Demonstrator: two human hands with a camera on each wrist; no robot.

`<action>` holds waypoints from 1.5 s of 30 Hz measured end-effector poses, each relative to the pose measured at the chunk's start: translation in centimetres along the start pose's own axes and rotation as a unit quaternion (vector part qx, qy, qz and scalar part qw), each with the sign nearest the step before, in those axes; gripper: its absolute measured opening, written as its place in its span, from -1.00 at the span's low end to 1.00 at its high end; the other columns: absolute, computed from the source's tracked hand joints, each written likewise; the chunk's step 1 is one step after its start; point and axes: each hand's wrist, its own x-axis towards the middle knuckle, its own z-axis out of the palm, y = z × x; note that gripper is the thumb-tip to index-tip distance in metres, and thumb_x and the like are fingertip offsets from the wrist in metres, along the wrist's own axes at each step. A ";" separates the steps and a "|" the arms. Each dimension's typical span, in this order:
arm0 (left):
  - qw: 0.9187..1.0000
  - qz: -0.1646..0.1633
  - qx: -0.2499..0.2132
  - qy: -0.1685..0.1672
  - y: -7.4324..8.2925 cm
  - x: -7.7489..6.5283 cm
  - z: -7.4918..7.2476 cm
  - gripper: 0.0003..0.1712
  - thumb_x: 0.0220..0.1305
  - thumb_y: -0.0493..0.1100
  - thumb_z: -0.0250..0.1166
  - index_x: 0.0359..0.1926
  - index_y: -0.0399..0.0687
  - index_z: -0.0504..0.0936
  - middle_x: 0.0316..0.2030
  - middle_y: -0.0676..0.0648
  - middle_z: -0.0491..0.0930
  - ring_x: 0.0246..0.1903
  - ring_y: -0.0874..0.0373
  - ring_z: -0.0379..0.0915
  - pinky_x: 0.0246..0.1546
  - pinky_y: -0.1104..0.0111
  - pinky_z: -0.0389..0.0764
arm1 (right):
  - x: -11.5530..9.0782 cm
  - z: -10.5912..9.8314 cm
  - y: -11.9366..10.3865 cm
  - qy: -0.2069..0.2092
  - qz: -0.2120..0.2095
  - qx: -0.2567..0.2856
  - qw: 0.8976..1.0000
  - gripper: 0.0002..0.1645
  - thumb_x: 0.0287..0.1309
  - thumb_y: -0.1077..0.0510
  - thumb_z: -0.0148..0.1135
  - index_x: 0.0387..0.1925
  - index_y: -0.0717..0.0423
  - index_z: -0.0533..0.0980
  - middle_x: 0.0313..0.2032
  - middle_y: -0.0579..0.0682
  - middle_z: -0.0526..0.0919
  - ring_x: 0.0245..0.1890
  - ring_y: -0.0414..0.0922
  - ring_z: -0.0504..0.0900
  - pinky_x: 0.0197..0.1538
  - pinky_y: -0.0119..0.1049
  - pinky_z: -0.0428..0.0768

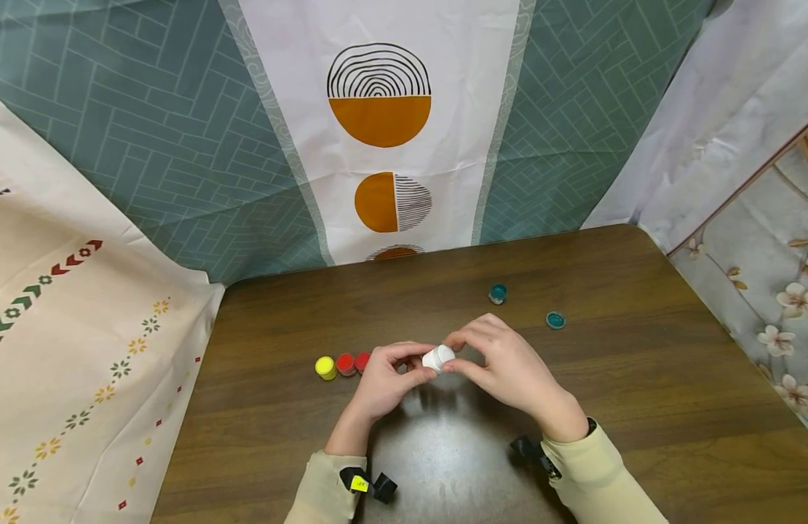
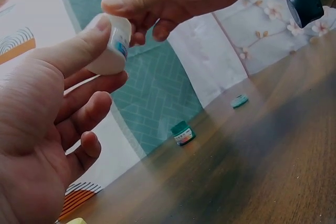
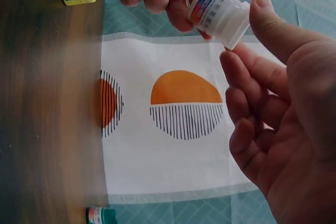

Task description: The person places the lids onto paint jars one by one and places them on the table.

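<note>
A small white paint jar (image 1: 437, 358) with a printed label is held tilted above the table, between the two hands. The left hand (image 1: 386, 378) pinches its body between thumb and fingers, the other fingers loosely bent. At the opposite end, the right hand (image 1: 509, 367) has its thumb and fingertips round the white lid (image 3: 234, 27). The lid appears to be on the jar. Beyond the hands on the table stands a teal paint jar (image 1: 498, 295) without its lid. A separate teal lid (image 1: 555, 320) lies to its right.
Left of the hands, a yellow jar (image 1: 325, 368) and two red jars, one red jar (image 1: 346, 364) beside the other, stand in a row; the left hand partly covers the row's end. The brown wooden table (image 1: 260, 437) meets hanging patterned cloths at the back and sides.
</note>
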 end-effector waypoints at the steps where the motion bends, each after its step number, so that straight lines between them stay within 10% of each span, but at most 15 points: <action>1: 1.000 0.001 0.000 -0.001 0.0 0.0 0.0 -0.70 0.25 -0.34 0.56 0.02 -0.13 0.84 -0.25 0.00 0.73 -0.38 0.16 0.52 -0.33 0.38 0.54 | 0.0 0.0 -0.1 0.000 0.007 -0.008 1.000 -0.63 0.16 -0.14 0.62 -0.13 -0.06 0.71 -0.23 -0.25 0.68 -0.07 -0.19 0.55 -0.08 -0.18 0.62; 16: 1.000 0.015 0.014 -0.001 0.3 0.2 0.4 -0.65 0.18 -0.36 0.61 0.01 -0.14 0.84 -0.25 0.00 0.74 -0.37 0.17 0.53 -0.33 0.39 0.55 | -0.1 0.5 -0.5 0.009 0.072 -0.042 0.996 -0.41 0.51 -0.14 0.30 -0.73 -0.27 0.52 -0.69 -0.40 0.24 -0.48 -0.30 0.40 -0.44 -0.36 0.39; 22: 1.000 0.009 -0.005 0.020 0.6 0.1 0.0 -0.68 0.24 -0.38 0.56 0.03 -0.21 0.82 -0.22 -0.01 0.74 -0.34 0.15 0.52 -0.33 0.37 0.54 | -0.1 -0.3 0.2 0.045 0.020 0.007 0.999 -0.93 0.33 0.08 0.50 -0.27 -0.11 0.71 -0.31 -0.30 0.63 -0.24 -0.22 0.57 -0.21 -0.28 0.57; 27: 1.000 0.004 -0.021 0.018 0.7 0.1 -0.3 -0.70 0.34 -0.37 0.48 0.07 -0.33 0.78 -0.21 0.02 0.73 -0.28 0.13 0.54 -0.29 0.38 0.56 | 0.1 -0.6 0.5 0.016 -0.048 0.040 0.998 -0.43 0.25 0.15 0.55 0.28 -0.06 0.66 0.20 -0.15 0.66 0.20 -0.09 0.58 0.17 -0.14 0.59; 45: 0.999 0.023 -0.022 -0.004 0.7 -0.1 0.1 -0.70 0.29 -0.37 0.53 0.04 -0.27 0.81 -0.20 0.00 0.74 -0.32 0.19 0.52 -0.33 0.34 0.53 | -0.1 -0.1 0.0 -0.004 -0.048 0.003 0.999 -0.59 0.31 -0.17 0.49 0.01 -0.03 0.64 -0.12 -0.18 0.64 -0.05 -0.18 0.53 -0.01 -0.20 0.58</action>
